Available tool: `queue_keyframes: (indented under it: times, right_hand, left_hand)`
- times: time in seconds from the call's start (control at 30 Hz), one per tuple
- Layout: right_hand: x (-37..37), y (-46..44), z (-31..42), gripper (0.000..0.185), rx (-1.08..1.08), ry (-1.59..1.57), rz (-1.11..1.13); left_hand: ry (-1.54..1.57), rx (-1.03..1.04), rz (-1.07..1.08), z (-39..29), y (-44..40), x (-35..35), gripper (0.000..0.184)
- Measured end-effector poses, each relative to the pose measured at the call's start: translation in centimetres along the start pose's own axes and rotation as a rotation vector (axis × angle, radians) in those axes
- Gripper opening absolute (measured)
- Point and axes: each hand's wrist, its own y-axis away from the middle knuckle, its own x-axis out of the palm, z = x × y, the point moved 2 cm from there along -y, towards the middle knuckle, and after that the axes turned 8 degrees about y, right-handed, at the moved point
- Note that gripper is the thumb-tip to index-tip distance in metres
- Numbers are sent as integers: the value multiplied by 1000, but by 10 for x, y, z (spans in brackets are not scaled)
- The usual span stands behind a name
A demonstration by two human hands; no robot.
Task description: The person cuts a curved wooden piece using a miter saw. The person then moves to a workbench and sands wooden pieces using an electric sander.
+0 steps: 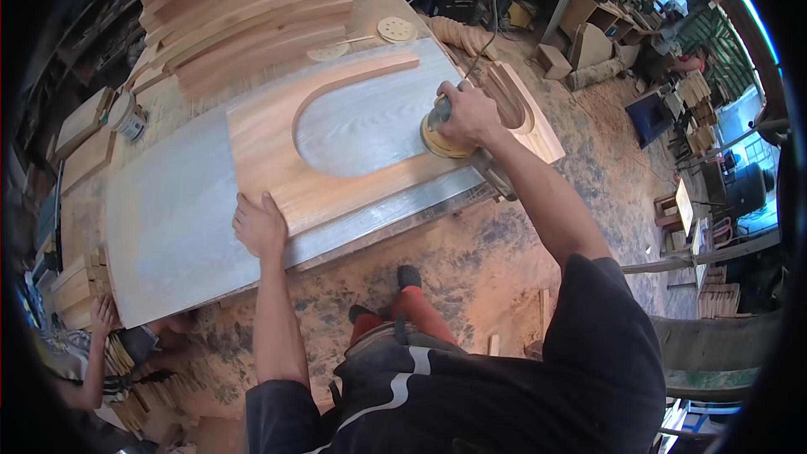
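Grey sheeting covers the broad desk (168, 210) across the centre and left of the frame, beneath a pale wooden panel with a curved cutout (269, 151) at centre. On the panel's right part, the right hand (468, 112) has its grip closed over the top of a round, yellow-edged power sander (442, 145), while the left hand (261, 227), open and holding nothing, rests at the panel's lower-left corner.

The person wears a loose black short-sleeved shirt (504, 395) with a wavy white stripe (399, 391) across it, reddish-orange trousers (424, 319) and dark shoes (408, 276). Both hands are bare.
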Motion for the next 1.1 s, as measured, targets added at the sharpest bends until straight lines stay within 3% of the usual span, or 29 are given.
queue_keyframes:
  times: [0.17,0.27,0.43,0.7,0.77,1.1]
  right_hand:
    - [7,17,21,60,-128,-22,58]
    - [5,9,23,60,-165,-29,-43]
    - [2,19,41,59,-228,-22,39]
    - [1,11,20,61,-144,-9,25]
    - [1,34,24,61,-225,-33,57]
    - [4,20,-46,60,143,-31,52]
  left_hand:
    - [-22,22,-39,4,0,2,66]
    - [0,28,-41,4,1,1,66]
    - [-28,19,-36,5,-2,3,66]
    - [5,51,-30,3,0,1,65]
    - [-9,14,-28,0,2,-1,65]
    - [-94,75,-74,6,0,7,59]
